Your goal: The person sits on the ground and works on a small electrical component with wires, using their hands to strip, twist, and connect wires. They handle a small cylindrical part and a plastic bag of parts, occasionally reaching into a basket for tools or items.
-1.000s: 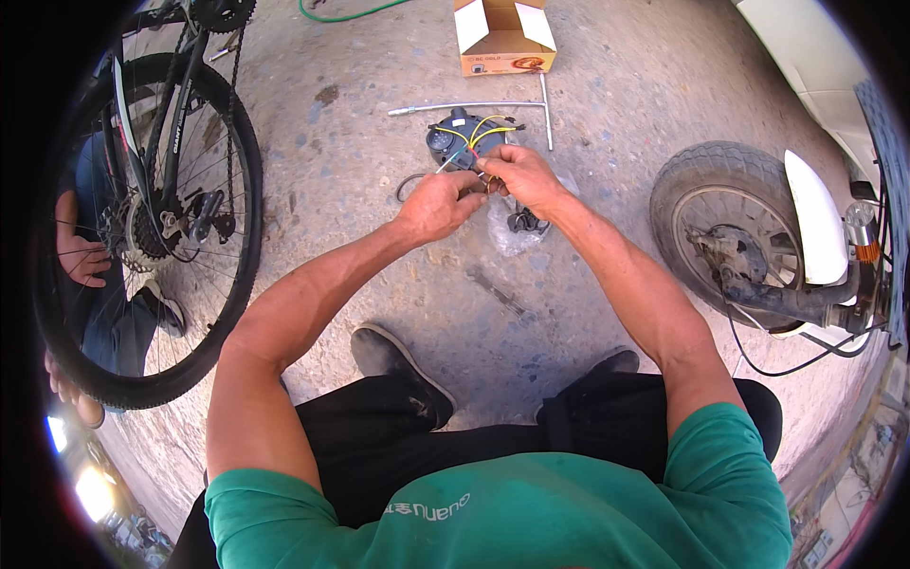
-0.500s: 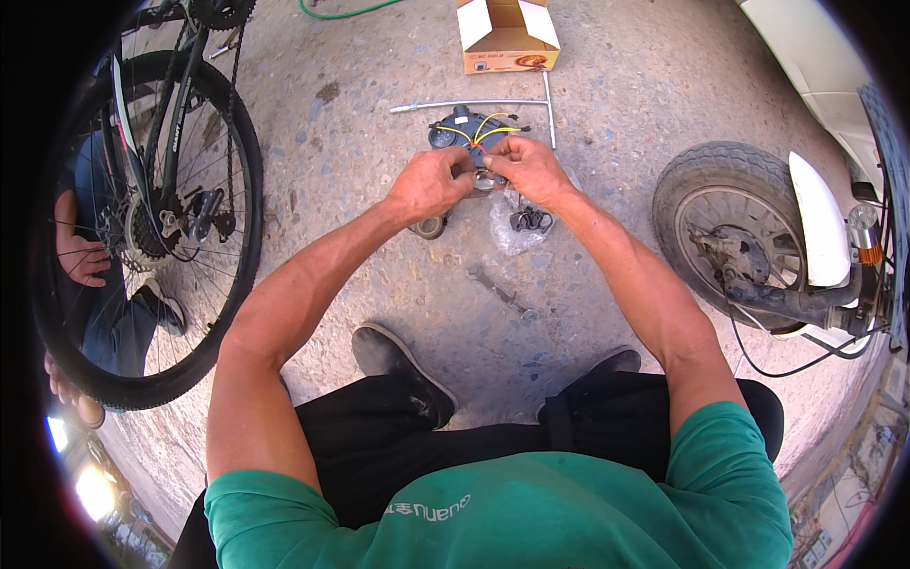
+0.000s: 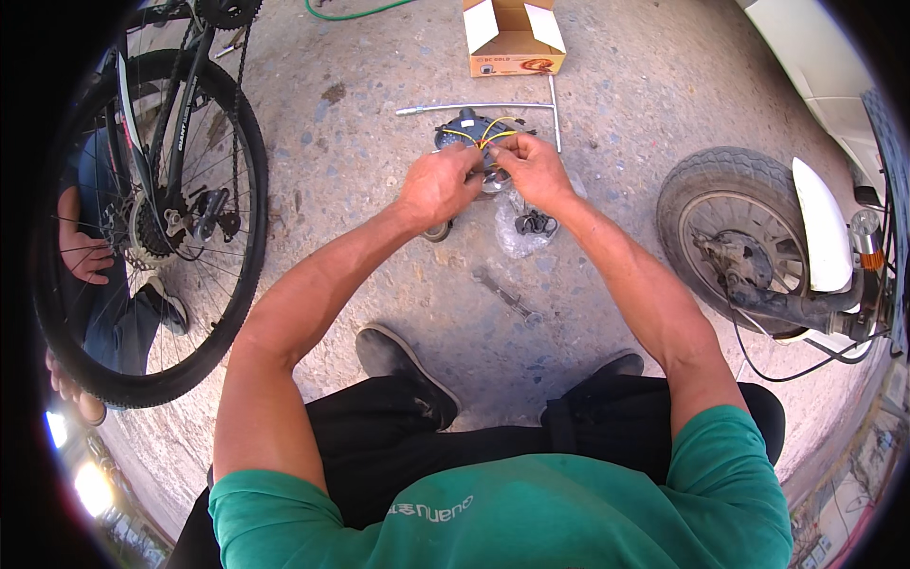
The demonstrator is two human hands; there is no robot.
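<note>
My left hand (image 3: pixel 442 182) and my right hand (image 3: pixel 535 171) meet close together over a dark gauge-like unit (image 3: pixel 465 123) on the ground. Thin yellow and red wires (image 3: pixel 494 131) fan out from it, some ending in small dark connectors. Both hands are closed in a pinch at the near end of these wires; the exact point they grip is partly hidden by the fingers. Below my right hand lies a clear plastic bag (image 3: pixel 517 245) with a coiled black cable (image 3: pixel 536 223). A small round metal part (image 3: pixel 437 231) shows beside my left wrist.
Beyond the unit lie a long metal T-shaped bar (image 3: pixel 483 108) and an opened cardboard box (image 3: pixel 517 65). A wrench (image 3: pixel 509 298) rests nearer my feet. A bicycle wheel (image 3: pixel 248 237) stands left, with another person's hand (image 3: pixel 87 256) behind it. A small vehicle wheel (image 3: pixel 697 166) stands right.
My left hand has shifted slightly right and its fingertips moved up along the wires, nearer my right hand. The whole view has moved a little.
</note>
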